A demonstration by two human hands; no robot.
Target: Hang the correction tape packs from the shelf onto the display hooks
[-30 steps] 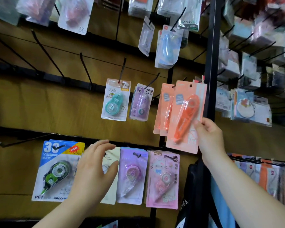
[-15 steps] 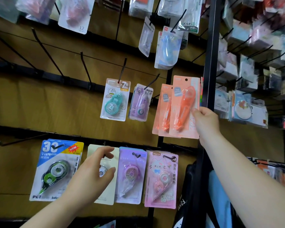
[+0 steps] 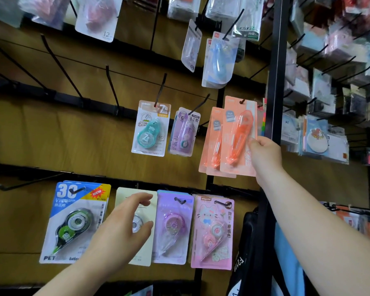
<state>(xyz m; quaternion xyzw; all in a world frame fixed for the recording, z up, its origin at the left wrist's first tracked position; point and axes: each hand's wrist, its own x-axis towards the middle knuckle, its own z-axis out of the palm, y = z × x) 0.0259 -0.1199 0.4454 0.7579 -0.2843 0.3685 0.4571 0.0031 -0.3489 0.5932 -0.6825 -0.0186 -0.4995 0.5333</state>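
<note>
right hand [image 3: 264,151] grip pinches orange pack's [image 3: 238,135] lower right edge

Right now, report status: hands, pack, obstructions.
Right hand pinching orange correction tape pack, hole at hook. Left hand open over cream-coloured pack. Nothing blocking.

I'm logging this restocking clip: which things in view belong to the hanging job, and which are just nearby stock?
Job:
- orange correction tape pack, held by right hand
- its hook
- left hand, at cream pack

Nearby:
- teal pack
- purple pack
- blue 30 pack
- pink cat pack
</note>
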